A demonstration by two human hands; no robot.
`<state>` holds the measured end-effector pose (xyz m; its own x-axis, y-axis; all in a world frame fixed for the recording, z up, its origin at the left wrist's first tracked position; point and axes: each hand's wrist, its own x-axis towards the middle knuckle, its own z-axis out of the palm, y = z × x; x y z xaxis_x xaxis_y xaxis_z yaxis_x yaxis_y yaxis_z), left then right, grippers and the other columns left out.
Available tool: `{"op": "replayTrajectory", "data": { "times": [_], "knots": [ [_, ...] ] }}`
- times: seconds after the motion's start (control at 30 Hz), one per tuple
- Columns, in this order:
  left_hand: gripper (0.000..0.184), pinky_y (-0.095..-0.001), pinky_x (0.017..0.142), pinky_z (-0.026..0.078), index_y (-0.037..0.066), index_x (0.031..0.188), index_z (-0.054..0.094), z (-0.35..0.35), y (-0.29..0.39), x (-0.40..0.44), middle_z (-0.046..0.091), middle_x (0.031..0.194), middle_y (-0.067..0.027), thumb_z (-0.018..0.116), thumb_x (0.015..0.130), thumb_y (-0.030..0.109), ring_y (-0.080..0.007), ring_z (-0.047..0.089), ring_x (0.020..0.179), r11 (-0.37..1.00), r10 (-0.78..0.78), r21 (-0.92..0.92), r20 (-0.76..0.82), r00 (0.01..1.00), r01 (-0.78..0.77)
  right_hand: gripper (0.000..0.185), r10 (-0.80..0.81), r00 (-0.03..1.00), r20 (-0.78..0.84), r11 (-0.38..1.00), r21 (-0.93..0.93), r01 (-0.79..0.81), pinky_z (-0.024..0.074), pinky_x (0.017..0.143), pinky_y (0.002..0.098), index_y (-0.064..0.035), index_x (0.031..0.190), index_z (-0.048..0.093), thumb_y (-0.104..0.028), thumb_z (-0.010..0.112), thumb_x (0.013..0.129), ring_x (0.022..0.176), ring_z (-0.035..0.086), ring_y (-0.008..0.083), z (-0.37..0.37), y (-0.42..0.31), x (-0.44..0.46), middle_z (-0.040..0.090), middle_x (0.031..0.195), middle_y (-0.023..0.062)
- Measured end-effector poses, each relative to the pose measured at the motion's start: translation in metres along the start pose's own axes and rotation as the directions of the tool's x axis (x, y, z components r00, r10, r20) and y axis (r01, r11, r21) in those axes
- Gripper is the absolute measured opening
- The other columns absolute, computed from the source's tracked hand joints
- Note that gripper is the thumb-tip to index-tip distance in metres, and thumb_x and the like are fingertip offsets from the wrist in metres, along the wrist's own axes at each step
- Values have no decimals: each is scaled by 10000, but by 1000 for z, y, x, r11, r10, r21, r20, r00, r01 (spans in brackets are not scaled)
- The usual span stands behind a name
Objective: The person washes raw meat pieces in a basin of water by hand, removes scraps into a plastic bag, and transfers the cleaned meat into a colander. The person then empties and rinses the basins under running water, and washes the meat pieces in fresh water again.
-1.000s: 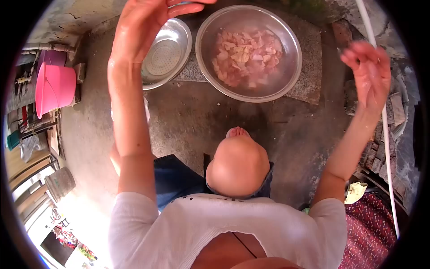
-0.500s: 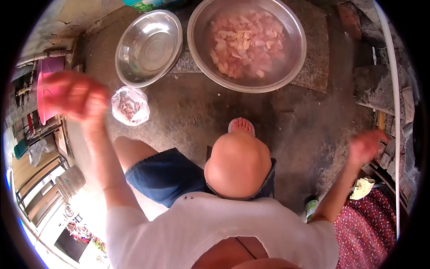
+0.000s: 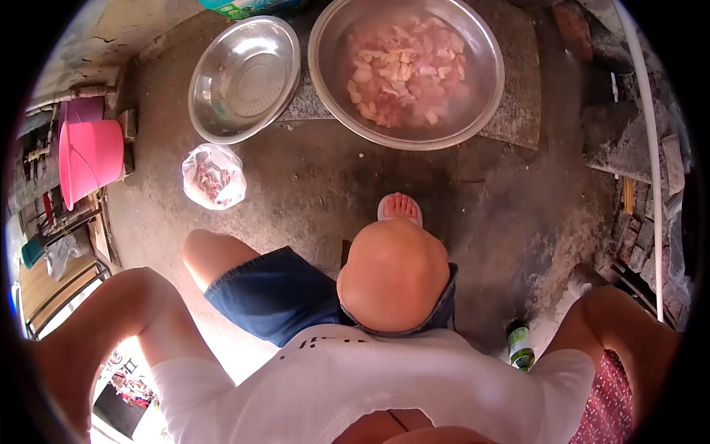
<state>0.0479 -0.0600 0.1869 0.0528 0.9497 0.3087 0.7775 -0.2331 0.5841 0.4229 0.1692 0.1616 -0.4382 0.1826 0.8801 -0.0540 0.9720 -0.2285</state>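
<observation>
Neither of my hands shows; both arms bend up at the elbows and leave the picture at the lower left and lower right. What they hold, if anything, is hidden. On the floor ahead, a wide steel basin [image 3: 484, 111] holds pale pink pieces of raw meat [image 3: 399, 74] in cloudy liquid. To its left stands a steel colander [image 3: 255, 85] with a perforated bottom and nothing seen in it. Nearer to me, an open clear plastic bag [image 3: 214, 177] contains small pinkish scraps.
A pink bucket [image 3: 92, 159] stands at the left. A green-labelled bottle [image 3: 521, 346] is beside my right side, near a red patterned cloth [image 3: 606, 407]. A white pipe [image 3: 647, 148] runs along the right, by stacked bricks. My sandalled foot [image 3: 399, 209] rests on the concrete floor.
Both my hands have swung out of the picture, from beside the pink bucket and from the right side, as my elbows bent. The basin, colander and bag stay in place.
</observation>
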Motion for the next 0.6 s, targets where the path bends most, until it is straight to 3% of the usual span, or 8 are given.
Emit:
{"op": "replayTrajectory", "data": {
  "times": [0.23, 0.6],
  "knots": [
    [344, -306, 817, 412, 67, 1044, 555, 23, -8, -1, 565, 1058, -86, 632, 714, 126, -163, 519, 974, 997, -62, 60, 59, 996, 58, 278, -28, 998, 64, 999, 38, 26, 407, 755, 322, -38, 1057, 494, -188, 469, 825, 845, 512, 177, 4, 1, 5, 548, 952, 81],
    [346, -313, 813, 410, 71, 1059, 542, 30, -7, 4, 559, 1062, -87, 607, 731, 162, -172, 515, 975, 997, -17, 82, 60, 998, 13, 275, -123, 991, 58, 992, 12, 122, 412, 745, 312, -35, 1050, 495, -173, 492, 811, 835, 509, 173, 3, -4, 13, 544, 955, 83]
  ]
}}
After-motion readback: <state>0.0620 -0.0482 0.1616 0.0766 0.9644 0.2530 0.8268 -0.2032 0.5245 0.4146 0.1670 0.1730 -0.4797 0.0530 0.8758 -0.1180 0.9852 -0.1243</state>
